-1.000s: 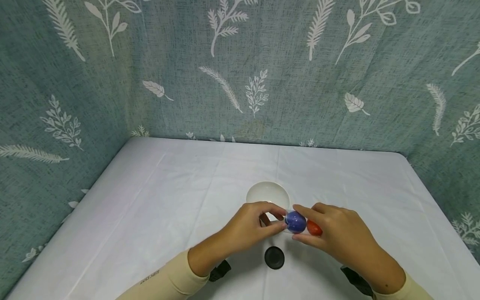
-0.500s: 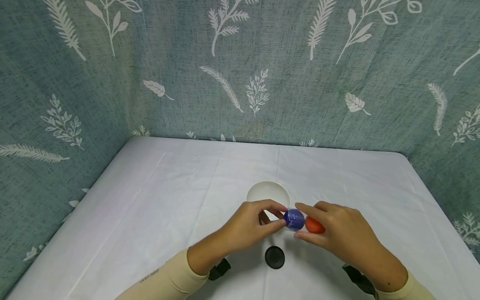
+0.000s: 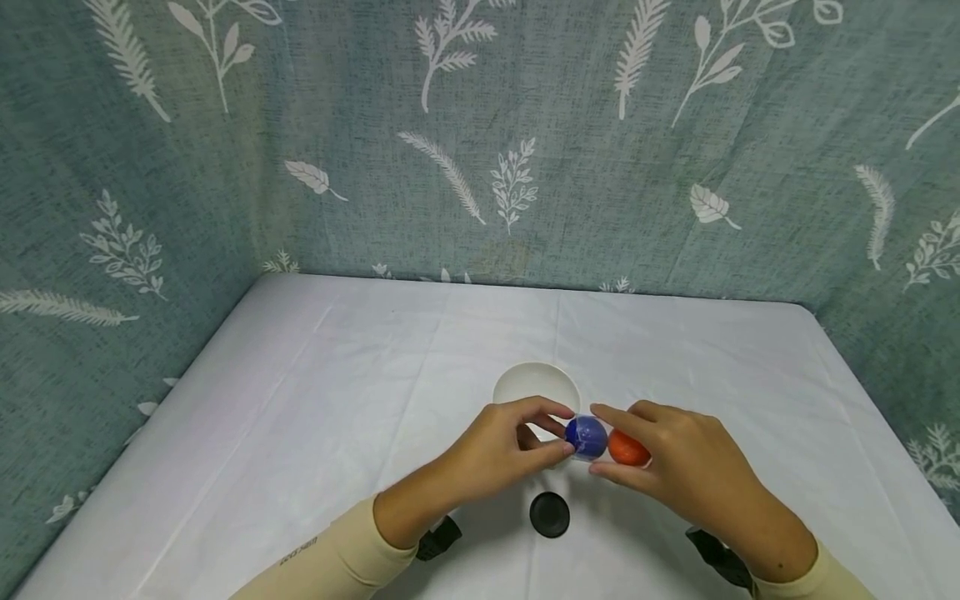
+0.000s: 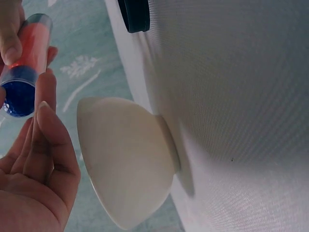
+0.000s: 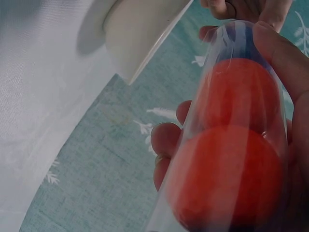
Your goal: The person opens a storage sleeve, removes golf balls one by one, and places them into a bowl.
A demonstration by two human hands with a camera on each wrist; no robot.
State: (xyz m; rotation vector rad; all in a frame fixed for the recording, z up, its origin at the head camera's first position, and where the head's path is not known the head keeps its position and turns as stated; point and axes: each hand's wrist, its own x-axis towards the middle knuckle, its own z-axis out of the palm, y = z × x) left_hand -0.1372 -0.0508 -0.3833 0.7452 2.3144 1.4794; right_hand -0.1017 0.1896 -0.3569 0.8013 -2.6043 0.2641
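Note:
A clear plastic tube (image 5: 212, 113) with red-orange balls (image 5: 239, 92) inside lies in the grip of my right hand (image 3: 675, 454), the thumb and fingers on opposite sides. At the tube's left end is a blue ball (image 3: 587, 437), seen through the round mouth in the left wrist view. My left hand (image 3: 498, 446) pinches that end between thumb and fingertips. Both hands hold the tube above the table, nearly level in the head view. Part of its right end is hidden behind the right hand there.
Just beyond the hands stands a white bowl (image 3: 534, 385), partly covered by the left hand in the head view. A round black cap (image 3: 550, 514) lies on the white-covered table (image 3: 375, 367) nearer to me. A patterned green cloth (image 3: 480, 167) hangs behind.
My right hand has shifted slightly right, and more of the red-orange ball shows. The blue ball has moved slightly left toward the left fingertips. The bowl and cap have stayed put.

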